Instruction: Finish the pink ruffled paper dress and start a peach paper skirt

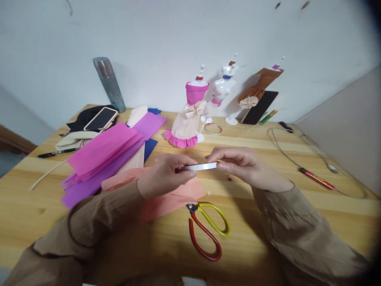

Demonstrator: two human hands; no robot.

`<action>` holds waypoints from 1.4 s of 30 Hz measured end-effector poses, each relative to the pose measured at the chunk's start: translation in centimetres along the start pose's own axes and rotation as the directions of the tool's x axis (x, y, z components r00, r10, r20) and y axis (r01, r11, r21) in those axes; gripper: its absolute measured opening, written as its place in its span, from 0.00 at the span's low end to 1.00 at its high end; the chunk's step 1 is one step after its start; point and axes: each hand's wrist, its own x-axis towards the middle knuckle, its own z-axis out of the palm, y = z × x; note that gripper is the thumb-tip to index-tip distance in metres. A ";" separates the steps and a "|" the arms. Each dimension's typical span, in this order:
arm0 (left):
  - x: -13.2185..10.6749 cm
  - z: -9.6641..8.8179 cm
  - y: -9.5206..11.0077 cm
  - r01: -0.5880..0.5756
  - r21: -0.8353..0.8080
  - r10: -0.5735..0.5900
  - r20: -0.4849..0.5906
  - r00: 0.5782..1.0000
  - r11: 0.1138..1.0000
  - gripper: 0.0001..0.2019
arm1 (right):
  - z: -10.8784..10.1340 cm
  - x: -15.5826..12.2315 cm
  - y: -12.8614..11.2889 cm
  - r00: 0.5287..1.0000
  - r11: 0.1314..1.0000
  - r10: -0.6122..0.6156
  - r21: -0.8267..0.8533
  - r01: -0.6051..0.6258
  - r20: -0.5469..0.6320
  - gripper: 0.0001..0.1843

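Note:
My left hand [165,174] and my right hand [238,163] are held together above a wooden table [268,151]. Between them stretches a thin white strip [200,166], likely tape, each end pinched in closed fingers. A sheet of salmon-pink crepe paper [184,196] lies on the table right under my left hand. Scissors [208,230] with one red and one yellow handle lie in front of the hands, near the table's front edge.
Pink and purple crepe sheets [104,159] are stacked at left. A small mannequin in a pink paper dress [187,119] and two more dress forms [222,93] stand at the back. A phone [100,118], a flask [110,83], a pen [56,152], and cables [297,159] at right.

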 end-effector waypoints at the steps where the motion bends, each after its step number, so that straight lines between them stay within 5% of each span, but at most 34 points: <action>1: 0.0 0.0 0.1 0.004 -0.004 -0.004 -0.004 1.000 1.000 0.08 | 0.1 0.1 0.0 0.999 0.999 -0.025 -0.044 0.024 -0.021 0.07; 7: -0.2 0.3 -0.2 -0.080 0.145 0.101 -0.144 0.984 0.986 0.09 | 2.2 0.1 -1.7 0.914 0.882 -0.303 -0.443 0.162 -0.268 0.12; 16: -1.2 1.1 0.3 -0.293 0.573 0.452 -0.155 0.878 0.765 0.08 | 5.7 -0.2 -3.0 0.915 0.853 -0.291 -0.508 0.117 -0.279 0.10; 27: -1.8 1.3 0.4 -0.312 0.704 0.522 -0.097 0.847 0.638 0.11 | 5.5 -0.3 -2.5 0.940 0.917 -0.168 -0.398 0.038 -0.298 0.12; 37: -1.9 1.4 0.3 -0.281 0.714 0.481 -0.089 0.872 0.641 0.08 | 5.6 -0.3 -2.5 0.960 0.910 -0.162 -0.411 0.055 -0.230 0.12; 42: -1.5 1.0 0.6 -0.299 0.614 0.466 -0.128 0.875 0.730 0.10 | 5.3 -0.2 -2.3 0.956 0.913 -0.183 -0.401 0.078 -0.231 0.14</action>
